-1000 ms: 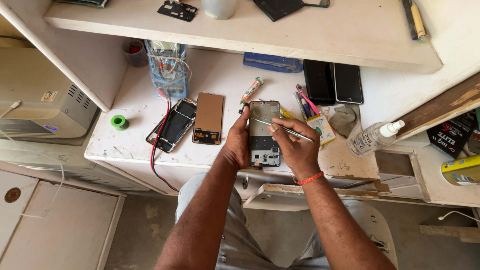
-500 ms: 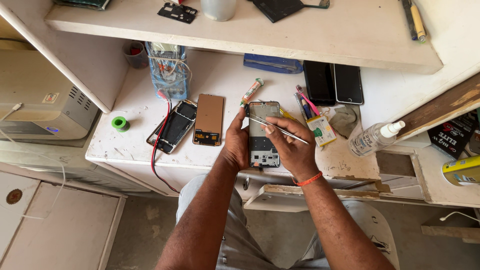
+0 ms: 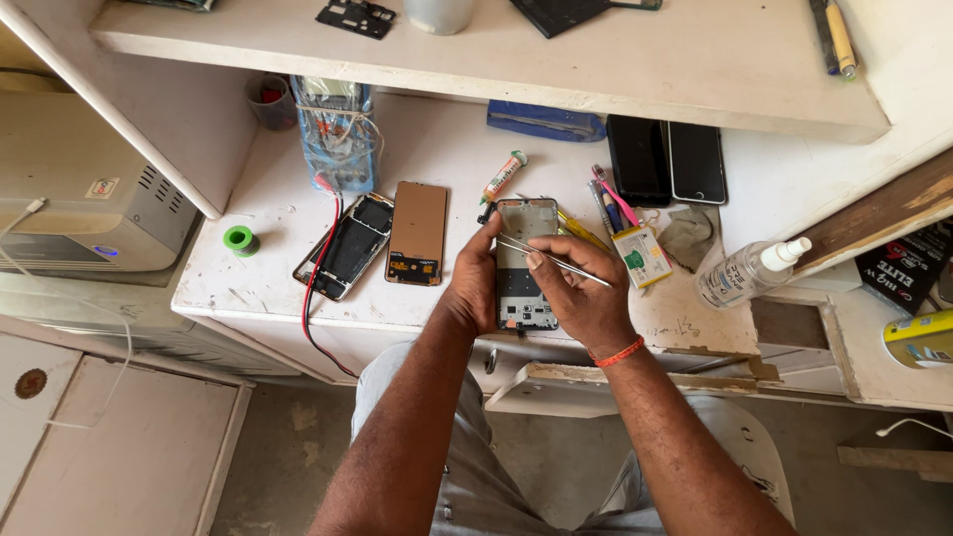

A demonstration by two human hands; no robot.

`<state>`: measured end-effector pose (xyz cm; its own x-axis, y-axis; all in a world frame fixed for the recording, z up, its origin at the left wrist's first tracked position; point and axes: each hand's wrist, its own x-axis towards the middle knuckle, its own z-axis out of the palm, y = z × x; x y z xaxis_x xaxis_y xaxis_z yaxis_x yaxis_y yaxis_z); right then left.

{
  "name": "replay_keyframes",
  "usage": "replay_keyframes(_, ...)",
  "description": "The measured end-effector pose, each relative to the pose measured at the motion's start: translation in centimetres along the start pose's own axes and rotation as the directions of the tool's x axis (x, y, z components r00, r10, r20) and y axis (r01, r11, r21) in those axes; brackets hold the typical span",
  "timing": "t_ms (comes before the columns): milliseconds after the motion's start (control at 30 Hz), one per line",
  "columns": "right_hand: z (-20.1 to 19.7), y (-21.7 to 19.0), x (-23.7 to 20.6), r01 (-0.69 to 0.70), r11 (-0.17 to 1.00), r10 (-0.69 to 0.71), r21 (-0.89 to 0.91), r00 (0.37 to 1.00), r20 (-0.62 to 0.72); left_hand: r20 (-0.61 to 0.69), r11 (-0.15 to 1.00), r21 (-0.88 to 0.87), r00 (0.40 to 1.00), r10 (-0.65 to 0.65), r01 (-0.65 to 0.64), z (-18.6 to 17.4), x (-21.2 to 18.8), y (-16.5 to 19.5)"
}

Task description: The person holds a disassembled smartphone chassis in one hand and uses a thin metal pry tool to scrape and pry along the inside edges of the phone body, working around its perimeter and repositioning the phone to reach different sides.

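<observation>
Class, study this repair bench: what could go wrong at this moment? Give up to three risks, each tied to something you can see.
1. The metal tweezers in the right hand could slip and scratch parts inside the opened phone, which only the left hand steadies.
2. The spray bottle lying on its side could leak towards the phones.
3. The red wire trailing over the bench edge could snag.

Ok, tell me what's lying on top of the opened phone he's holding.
Thin metal tweezers lie across the opened phone, held by the right hand. The left hand covers its left edge, hiding anything there.

A green tape roll (image 3: 239,239) lies near a clear spray bottle (image 3: 747,275).
</observation>
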<state>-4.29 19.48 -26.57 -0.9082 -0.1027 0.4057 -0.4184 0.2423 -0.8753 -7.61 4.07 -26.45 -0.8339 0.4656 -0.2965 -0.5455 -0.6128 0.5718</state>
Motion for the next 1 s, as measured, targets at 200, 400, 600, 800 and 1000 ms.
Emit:
replay_keyframes(200,-0.2,0.0,-0.1,0.085,0.995,-0.087,-0.057,0.995,-0.039,0.002,1.000,-0.011,1.000,-0.009,0.009,0.1,-0.1,0.1)
replay_keyframes(400,0.2,-1.3,0.0,0.225,0.943,-0.247,-0.245,0.967,-0.063,-0.008,1.000,-0.010,1.000,-0.011,0.011,0.0,-0.1,0.1)
replay_keyframes(600,0.4,-2.3,0.3,0.418,0.819,-0.396,-0.394,0.908,0.139,0.038,0.999,-0.038,0.999,-0.023,0.024,-0.2,-0.1,0.1)
replay_keyframes(800,0.0,-3.5,0.7,0.465,0.768,-0.390,-0.441,0.885,0.254,-0.015,0.997,-0.015,0.997,-0.081,0.081,0.3,-0.4,0.3)
replay_keyframes(1000,-0.3,-4.6,1.8,0.531,0.714,-0.350,-0.456,0.835,0.424,-0.016,0.997,0.024,0.997,-0.074,0.075,0.3,-0.4,0.4)
